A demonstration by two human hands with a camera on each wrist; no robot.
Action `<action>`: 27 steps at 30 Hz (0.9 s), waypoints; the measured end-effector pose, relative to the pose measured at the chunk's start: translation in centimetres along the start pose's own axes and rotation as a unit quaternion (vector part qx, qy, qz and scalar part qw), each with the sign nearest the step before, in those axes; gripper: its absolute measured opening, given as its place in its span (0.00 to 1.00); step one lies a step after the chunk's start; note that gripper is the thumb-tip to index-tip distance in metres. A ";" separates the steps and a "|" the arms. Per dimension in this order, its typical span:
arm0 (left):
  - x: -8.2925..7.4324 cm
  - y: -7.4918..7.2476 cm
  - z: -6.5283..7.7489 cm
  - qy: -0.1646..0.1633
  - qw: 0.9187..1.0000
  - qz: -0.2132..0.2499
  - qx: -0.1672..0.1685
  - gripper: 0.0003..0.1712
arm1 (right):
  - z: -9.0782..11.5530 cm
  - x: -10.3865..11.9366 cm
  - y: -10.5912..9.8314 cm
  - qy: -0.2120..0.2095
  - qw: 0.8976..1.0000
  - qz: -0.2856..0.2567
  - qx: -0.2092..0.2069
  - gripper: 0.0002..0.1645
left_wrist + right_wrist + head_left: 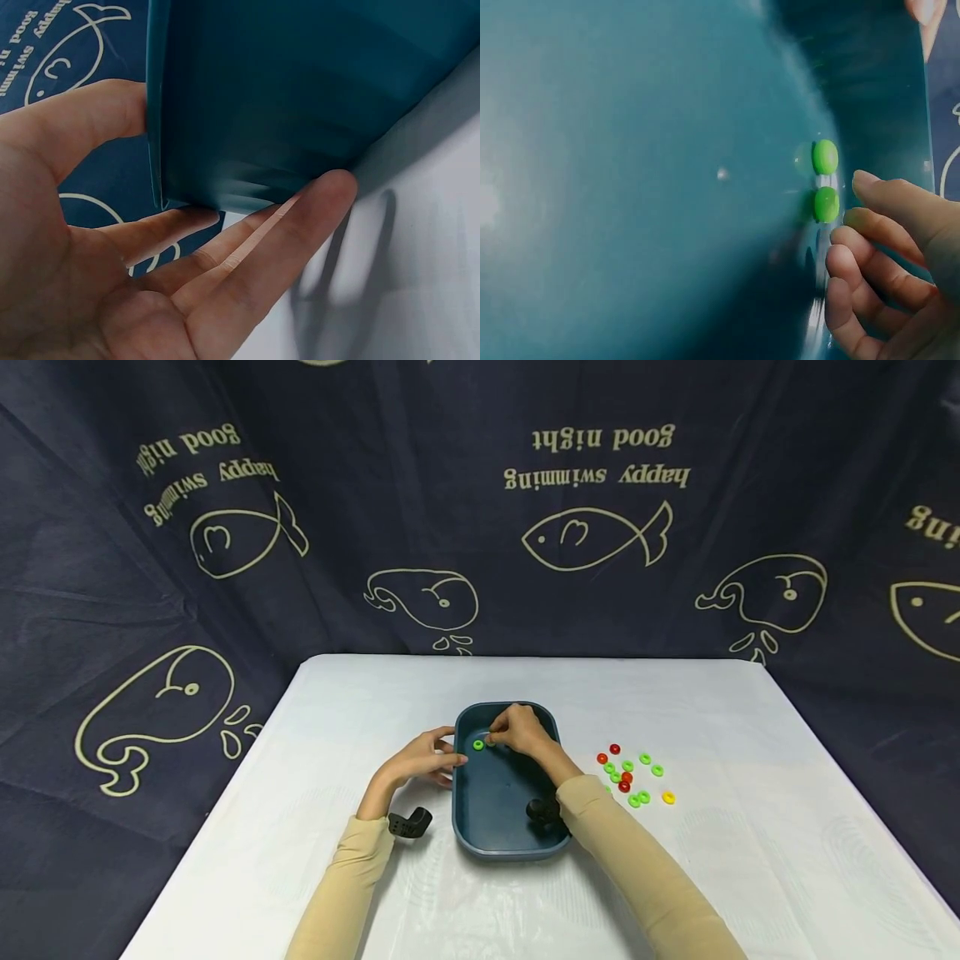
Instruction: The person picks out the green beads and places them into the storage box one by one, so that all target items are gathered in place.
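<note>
A dark blue-green plastic bin (493, 810) stands on the white table. My left hand (426, 757) holds its left side, the thumb reaching over the rim and the other fingers against the outer wall. Inside the bin's far end is my right hand (519, 731), its fingers bent beside two small green rings on the bin floor. In the right wrist view, the upper green ring (825, 157) and the lower green ring (826, 205) stand out just past the fingertips. A small gap shows between thumb and index finger, with nothing pinched there.
Right of the bin, several small rings lie scattered on the table, among them a green ring (657, 770), a red ring (615, 749) and a yellow ring (669, 797). A dark patterned cloth (480, 510) hangs behind the table.
</note>
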State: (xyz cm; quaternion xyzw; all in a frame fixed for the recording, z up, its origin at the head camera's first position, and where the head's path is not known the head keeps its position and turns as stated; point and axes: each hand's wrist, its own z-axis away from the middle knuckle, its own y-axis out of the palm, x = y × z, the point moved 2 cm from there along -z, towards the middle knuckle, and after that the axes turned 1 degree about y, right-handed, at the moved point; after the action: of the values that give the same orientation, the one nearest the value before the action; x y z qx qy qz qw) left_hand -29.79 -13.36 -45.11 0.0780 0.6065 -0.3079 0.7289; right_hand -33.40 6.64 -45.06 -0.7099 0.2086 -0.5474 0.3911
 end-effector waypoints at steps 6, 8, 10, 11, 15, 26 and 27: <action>0.0 0.0 -0.2 -0.008 1.000 0.001 -0.003 0.43 | 0.2 0.4 -0.9 -0.049 0.999 -0.011 -0.003 0.11; 0.0 0.0 -0.3 -0.007 1.000 0.002 -0.003 0.43 | 0.3 0.5 -1.4 -0.056 0.998 -0.019 -0.007 0.12; 0.0 0.0 -0.3 -0.004 1.000 0.000 -0.002 0.43 | 0.2 0.7 -1.9 -0.059 0.998 -0.027 -0.014 0.12; -0.1 0.0 -0.3 -0.004 1.000 -0.001 -0.003 0.43 | 0.2 0.8 -2.2 -0.057 0.998 -0.033 -0.019 0.12; -0.1 0.0 -0.2 -0.006 1.000 -0.001 -0.005 0.42 | 0.1 1.2 -3.3 -0.048 0.997 -0.054 -0.032 0.13; 0.2 0.0 -0.3 -0.009 1.000 0.002 -0.005 0.43 | 0.7 2.2 -7.1 -0.051 0.993 -0.066 -0.079 0.13; 0.2 0.0 -0.3 -0.007 1.000 0.001 -0.005 0.43 | 0.9 2.2 -7.5 -0.054 0.993 -0.065 -0.084 0.13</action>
State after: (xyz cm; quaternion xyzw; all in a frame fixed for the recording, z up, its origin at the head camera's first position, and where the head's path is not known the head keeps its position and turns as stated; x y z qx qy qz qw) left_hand -30.02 -13.27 -45.40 0.0728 0.6029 -0.3045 0.7338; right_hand -32.88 9.89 -37.90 -0.7807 0.1859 -0.5135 0.3039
